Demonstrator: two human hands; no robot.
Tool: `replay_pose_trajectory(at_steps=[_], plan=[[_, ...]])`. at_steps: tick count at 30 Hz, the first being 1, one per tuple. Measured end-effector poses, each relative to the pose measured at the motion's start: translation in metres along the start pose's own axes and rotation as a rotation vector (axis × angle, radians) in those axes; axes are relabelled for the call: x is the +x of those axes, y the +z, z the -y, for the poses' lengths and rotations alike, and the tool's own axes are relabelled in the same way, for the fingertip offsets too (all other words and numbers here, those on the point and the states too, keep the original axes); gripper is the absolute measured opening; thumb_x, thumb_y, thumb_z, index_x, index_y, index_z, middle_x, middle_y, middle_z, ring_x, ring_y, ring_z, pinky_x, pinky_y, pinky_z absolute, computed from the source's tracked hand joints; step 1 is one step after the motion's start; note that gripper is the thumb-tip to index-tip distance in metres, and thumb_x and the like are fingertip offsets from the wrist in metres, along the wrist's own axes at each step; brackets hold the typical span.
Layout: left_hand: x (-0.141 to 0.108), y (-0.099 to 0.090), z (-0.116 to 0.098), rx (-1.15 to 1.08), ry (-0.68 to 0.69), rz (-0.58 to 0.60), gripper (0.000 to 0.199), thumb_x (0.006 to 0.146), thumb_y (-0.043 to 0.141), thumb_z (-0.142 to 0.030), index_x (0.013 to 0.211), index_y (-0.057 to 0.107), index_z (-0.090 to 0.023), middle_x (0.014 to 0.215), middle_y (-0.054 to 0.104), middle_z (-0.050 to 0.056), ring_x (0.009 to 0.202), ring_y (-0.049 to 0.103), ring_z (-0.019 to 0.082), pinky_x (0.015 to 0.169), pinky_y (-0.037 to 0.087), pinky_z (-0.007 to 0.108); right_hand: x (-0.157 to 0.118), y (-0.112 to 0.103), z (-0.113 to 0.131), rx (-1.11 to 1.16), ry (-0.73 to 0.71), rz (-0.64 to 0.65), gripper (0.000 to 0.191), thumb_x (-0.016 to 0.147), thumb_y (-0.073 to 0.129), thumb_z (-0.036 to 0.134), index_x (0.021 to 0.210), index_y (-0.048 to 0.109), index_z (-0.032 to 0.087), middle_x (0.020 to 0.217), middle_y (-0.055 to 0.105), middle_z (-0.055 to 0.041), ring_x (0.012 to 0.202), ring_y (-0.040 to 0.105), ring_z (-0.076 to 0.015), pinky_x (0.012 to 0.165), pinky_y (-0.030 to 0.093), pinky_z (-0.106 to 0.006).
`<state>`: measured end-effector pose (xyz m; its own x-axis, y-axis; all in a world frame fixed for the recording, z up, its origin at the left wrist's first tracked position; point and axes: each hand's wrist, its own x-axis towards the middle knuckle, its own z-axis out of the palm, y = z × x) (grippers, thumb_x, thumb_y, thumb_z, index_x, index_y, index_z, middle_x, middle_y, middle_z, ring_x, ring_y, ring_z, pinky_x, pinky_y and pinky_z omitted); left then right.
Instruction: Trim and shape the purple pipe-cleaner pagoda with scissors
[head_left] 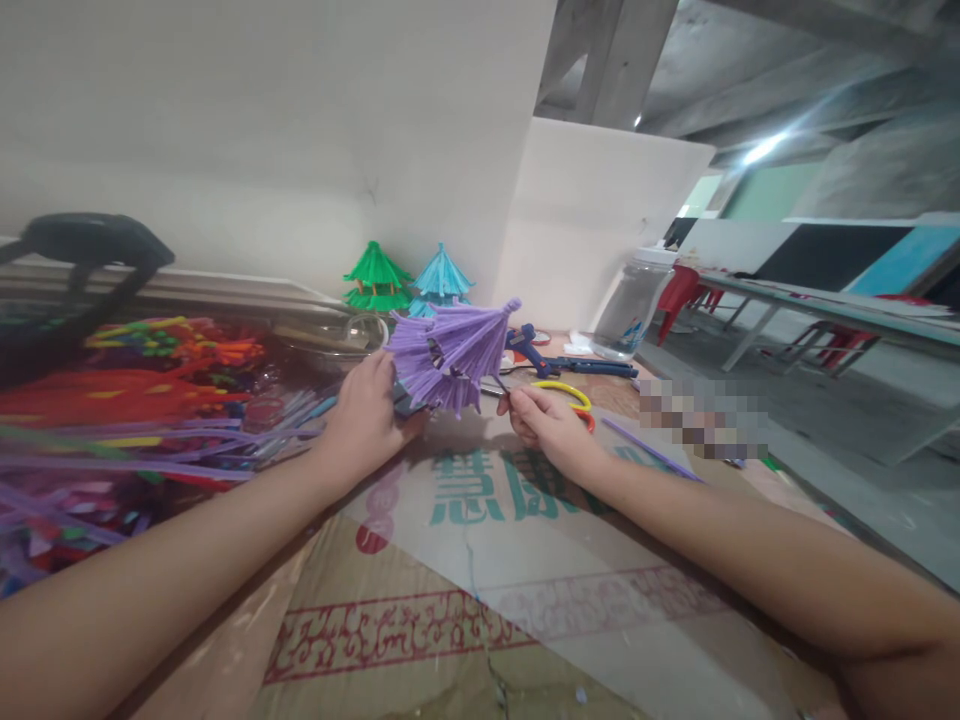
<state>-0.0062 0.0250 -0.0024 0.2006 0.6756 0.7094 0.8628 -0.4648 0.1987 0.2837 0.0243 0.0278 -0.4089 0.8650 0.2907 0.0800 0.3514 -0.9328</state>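
Note:
A purple pipe-cleaner pagoda roof, in two tiers, is held tilted above the table with its tip toward the upper right. My left hand grips its wide left end, with part of the fingers hidden behind it. My right hand pinches a thin dark strand at the lower right of the purple piece. Just behind my right hand lie scissors with yellow and orange handles. A loose purple pipe cleaner rests on the table to the right of that hand.
A green tiered piece and a light blue one stand against the wall. Piles of coloured pipe cleaners cover the left side. A blue glue gun, pliers and a clear bottle lie or stand at the back right.

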Motion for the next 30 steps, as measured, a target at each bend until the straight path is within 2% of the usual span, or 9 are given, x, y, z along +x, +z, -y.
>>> replay_pose_trajectory(at_steps=[7,13,20,30], plan=[[-0.0006,0.0023,0.0023,0.012,0.013,-0.013,0.071,0.093,0.076,-0.039,0.153,0.049,-0.013,0.151,0.061,0.027,0.144,0.059,0.047,0.120,0.052,0.066,-0.0001,-0.0009,-0.0002,-0.030,0.003,-0.017,0.061,0.092,0.069,0.083,0.087,0.063,0.023,0.060,0.036,0.0083,0.055,0.029,-0.0125,0.051,0.019,-0.029],[0.0004,-0.0013,-0.0005,0.006,0.000,0.000,0.071,0.092,0.077,-0.039,0.154,0.049,-0.018,0.151,0.062,0.023,0.142,0.061,0.045,0.120,0.053,0.064,-0.0017,0.0002,0.0022,0.014,-0.003,0.032,0.065,0.090,0.070,0.087,0.089,0.064,0.022,0.062,0.038,0.0081,0.056,0.029,-0.0121,0.051,0.021,-0.029],[0.0010,-0.0009,0.0001,0.010,0.008,0.004,0.070,0.091,0.076,-0.040,0.152,0.050,-0.018,0.150,0.062,0.023,0.141,0.061,0.046,0.119,0.053,0.063,-0.0010,-0.0009,-0.0011,0.031,0.012,0.008,0.067,0.089,0.070,0.089,0.089,0.063,0.022,0.061,0.037,0.0080,0.056,0.030,-0.0122,0.050,0.021,-0.028],[0.0011,-0.0005,-0.0009,0.031,0.013,0.009,0.067,0.093,0.073,-0.041,0.150,0.050,-0.014,0.149,0.062,0.025,0.142,0.060,0.047,0.119,0.053,0.062,-0.0009,0.0004,0.0023,0.009,0.023,0.006,0.063,0.091,0.069,0.086,0.087,0.062,0.023,0.059,0.036,0.0093,0.053,0.027,-0.0114,0.050,0.018,-0.029]])
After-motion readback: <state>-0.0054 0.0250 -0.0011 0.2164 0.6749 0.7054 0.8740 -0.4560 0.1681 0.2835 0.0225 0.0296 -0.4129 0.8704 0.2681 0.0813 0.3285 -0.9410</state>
